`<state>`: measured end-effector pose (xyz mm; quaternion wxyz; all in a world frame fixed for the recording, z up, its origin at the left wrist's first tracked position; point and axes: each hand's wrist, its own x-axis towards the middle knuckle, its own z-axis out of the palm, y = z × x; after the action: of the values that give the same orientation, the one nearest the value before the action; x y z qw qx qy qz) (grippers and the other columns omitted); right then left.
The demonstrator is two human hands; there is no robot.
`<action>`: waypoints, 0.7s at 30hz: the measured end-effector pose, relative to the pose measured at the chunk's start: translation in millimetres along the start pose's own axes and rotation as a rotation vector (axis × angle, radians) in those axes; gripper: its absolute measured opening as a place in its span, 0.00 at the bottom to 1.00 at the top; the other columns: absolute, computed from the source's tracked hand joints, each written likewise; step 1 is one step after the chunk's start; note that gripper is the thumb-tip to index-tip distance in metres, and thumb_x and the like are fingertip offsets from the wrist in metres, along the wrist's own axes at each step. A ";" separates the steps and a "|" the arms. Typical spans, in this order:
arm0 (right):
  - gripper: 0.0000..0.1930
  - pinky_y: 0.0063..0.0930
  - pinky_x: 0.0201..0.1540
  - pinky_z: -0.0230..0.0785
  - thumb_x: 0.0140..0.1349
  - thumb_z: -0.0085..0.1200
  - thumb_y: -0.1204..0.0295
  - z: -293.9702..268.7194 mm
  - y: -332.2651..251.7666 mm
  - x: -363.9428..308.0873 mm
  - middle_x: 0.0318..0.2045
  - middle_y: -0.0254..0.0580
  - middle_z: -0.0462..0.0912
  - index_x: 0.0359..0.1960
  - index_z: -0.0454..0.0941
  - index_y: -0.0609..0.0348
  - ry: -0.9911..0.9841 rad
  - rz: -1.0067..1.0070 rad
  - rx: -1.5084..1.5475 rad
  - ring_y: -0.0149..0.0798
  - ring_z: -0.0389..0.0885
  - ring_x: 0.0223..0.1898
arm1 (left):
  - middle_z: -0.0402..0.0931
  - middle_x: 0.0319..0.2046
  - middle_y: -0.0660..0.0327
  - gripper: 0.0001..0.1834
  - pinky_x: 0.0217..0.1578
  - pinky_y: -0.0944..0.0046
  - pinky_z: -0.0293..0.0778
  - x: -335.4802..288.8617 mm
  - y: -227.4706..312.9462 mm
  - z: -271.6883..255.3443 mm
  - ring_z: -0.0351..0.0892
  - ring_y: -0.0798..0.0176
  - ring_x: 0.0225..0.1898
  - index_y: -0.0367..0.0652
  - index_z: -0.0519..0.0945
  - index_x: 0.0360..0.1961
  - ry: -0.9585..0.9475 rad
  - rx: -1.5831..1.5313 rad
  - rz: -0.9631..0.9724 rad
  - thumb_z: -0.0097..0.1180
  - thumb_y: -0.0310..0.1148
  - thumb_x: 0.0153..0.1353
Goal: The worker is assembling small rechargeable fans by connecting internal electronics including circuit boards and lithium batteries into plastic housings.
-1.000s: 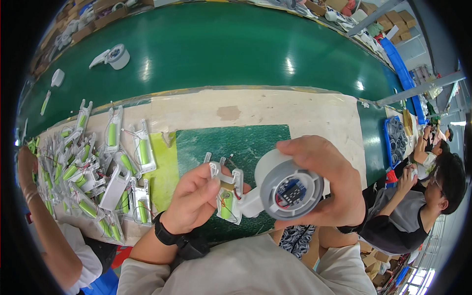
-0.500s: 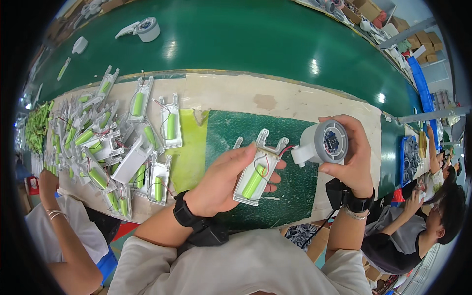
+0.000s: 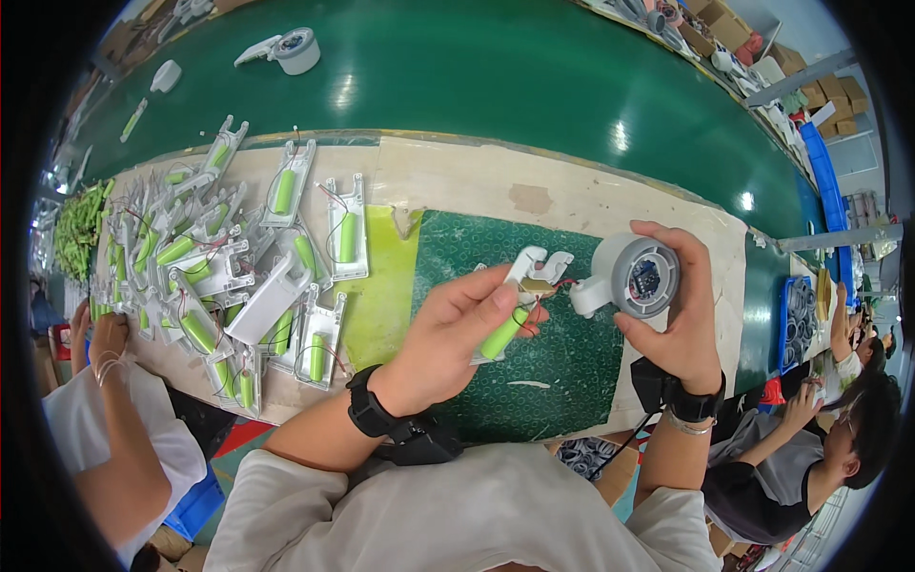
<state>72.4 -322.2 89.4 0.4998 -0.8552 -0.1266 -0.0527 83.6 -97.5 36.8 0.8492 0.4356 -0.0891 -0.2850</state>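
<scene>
My left hand [image 3: 456,334] grips a white plastic handle shell [image 3: 530,269] by its forked end, thumb on top. A green cylindrical battery [image 3: 503,334] lies in that shell, partly covered by my fingers. To the right, my right hand [image 3: 681,305] is wrapped round a white round housing [image 3: 615,262] with a grey ring and a circuit board [image 3: 645,278] facing up. A short hinge arm juts from this housing toward the shell. Red wires [image 3: 564,283] run between the two parts, which stay slightly apart. Both are held above a green textured mat [image 3: 562,381].
A heap of white shells with green batteries [image 3: 210,257] covers the left of the table, beside a yellow-green sheet [image 3: 376,276]. On the green surface beyond lies another round housing [image 3: 297,52]. A blue bin of grey rings [image 3: 797,315] stands right. Co-workers sit at both sides.
My left hand has turned and tilted the handle shell, and its fingers now cover more of it. My right hand keeps the housing nearly in place.
</scene>
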 end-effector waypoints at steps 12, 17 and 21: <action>0.23 0.32 0.46 0.64 0.40 0.58 0.77 26.6 5.7 6.0 0.42 0.45 0.71 0.43 0.71 0.59 -0.045 -0.051 -0.348 0.46 0.71 0.43 | 0.70 0.46 0.52 0.21 0.42 0.61 0.72 7.8 -8.3 -2.8 0.74 0.60 0.42 0.32 0.66 0.49 0.108 -0.341 -0.237 0.35 0.40 0.65; 0.12 0.33 0.35 0.64 0.41 0.58 0.77 60.5 -5.2 11.5 0.30 0.39 0.74 0.31 0.76 0.57 0.073 -0.337 -0.487 0.43 0.72 0.32 | 0.72 0.44 0.55 0.20 0.43 0.62 0.71 5.7 -10.9 -2.6 0.73 0.63 0.42 0.33 0.67 0.49 0.093 -0.300 -0.230 0.37 0.39 0.65; 0.11 0.33 0.35 0.64 0.42 0.58 0.76 70.5 -2.2 8.6 0.29 0.39 0.74 0.30 0.75 0.59 0.113 -0.308 -0.480 0.42 0.73 0.31 | 0.72 0.43 0.59 0.18 0.44 0.67 0.68 7.6 -16.4 -5.2 0.72 0.68 0.42 0.34 0.68 0.50 0.083 -0.133 -0.121 0.41 0.35 0.64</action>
<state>77.6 -258.6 58.2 0.2755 -0.9154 -0.2111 -0.2039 85.2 -105.7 20.0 0.8604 0.3944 -0.0081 -0.3227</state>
